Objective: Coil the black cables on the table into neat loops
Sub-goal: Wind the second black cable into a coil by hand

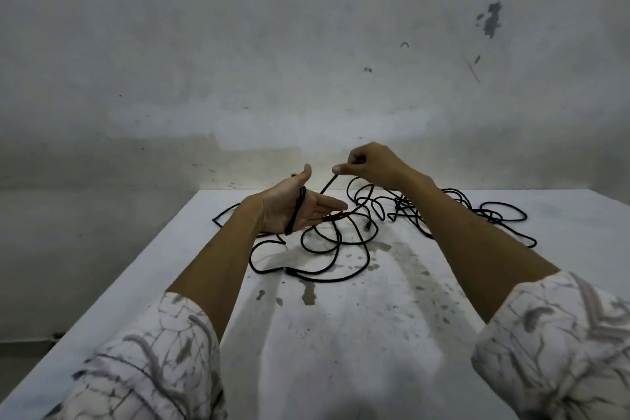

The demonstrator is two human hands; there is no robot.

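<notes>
a stained white surface [358,334] held tangled cables [341,249]. the left hand [296,208] lay spread, palm up as a form for loops; the right hand [368,164] pinched a cable, likely feeding it across.

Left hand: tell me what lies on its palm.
A strand of black cable crosses the open palm of the left hand, passing behind the thumb. Where it runs behind the hand is hidden.

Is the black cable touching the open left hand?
Touching. The head view shows the black cable lying across the palm of the left hand, running up between thumb and fingers.
</notes>
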